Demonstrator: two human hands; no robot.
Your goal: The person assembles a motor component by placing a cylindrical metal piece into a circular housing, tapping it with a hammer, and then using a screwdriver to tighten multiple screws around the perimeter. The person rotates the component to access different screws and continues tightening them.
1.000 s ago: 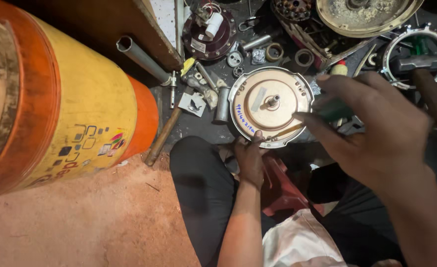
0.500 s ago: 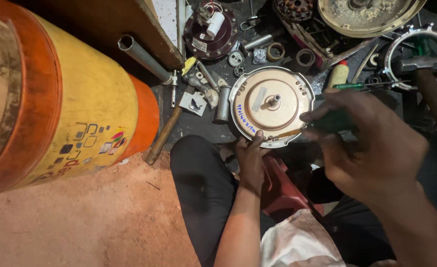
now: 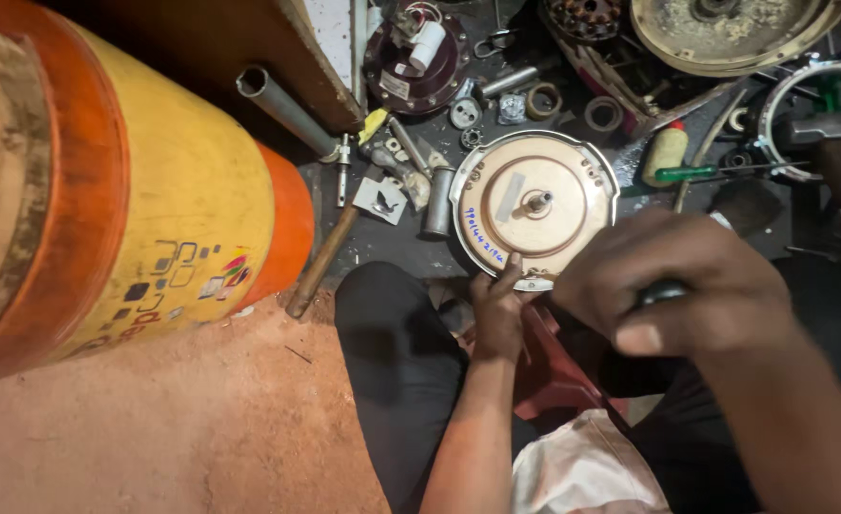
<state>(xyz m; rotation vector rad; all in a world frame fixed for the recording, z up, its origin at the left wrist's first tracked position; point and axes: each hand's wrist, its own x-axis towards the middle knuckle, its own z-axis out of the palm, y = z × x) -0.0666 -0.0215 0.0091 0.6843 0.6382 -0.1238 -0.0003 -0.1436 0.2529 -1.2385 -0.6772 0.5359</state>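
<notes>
R hand (image 3: 687,286) was curled tight round a dark tool handle (image 3: 663,291); only a bit of the handle showed betw. thumb & fingers, and the working end was hidden, so what kind of tool it was couldn't be told. That hand hung just in front of the near rim of the round cream-and-tan metal motor cover (image 3: 534,207), blurred, not clearly touching it. L hand (image 3: 498,309) had fingers pressed together along the cover's near-left edge, thumb up on the rim, steadying it.

The cover lay flat on the dark workshop floor betw. the person's knees, short steel shaft stub (image 3: 537,201) sticking up at centre. It looked closed up: no gap at the rim, nothing lifted off. As a judgement, work on it was at an early or middle stage: the piece was held & a tool was in hand, but no screw or part lay visibly freed from it, and whether any fastener was loose couldn't be told.

Around it: grey metal sleeve (image 3: 437,201) touching the cover's left side, maroon round motor part w/ white capacitor (image 3: 415,67) beyond, green-handled screwdriver (image 3: 687,173) to the right, wooden hammer handle (image 3: 322,259) and steel pipe (image 3: 285,109) to the left. Big yellow-and-orange drum (image 3: 144,181) lay on its side on the reddish dirt floor (image 3: 154,438), well apart.
</notes>
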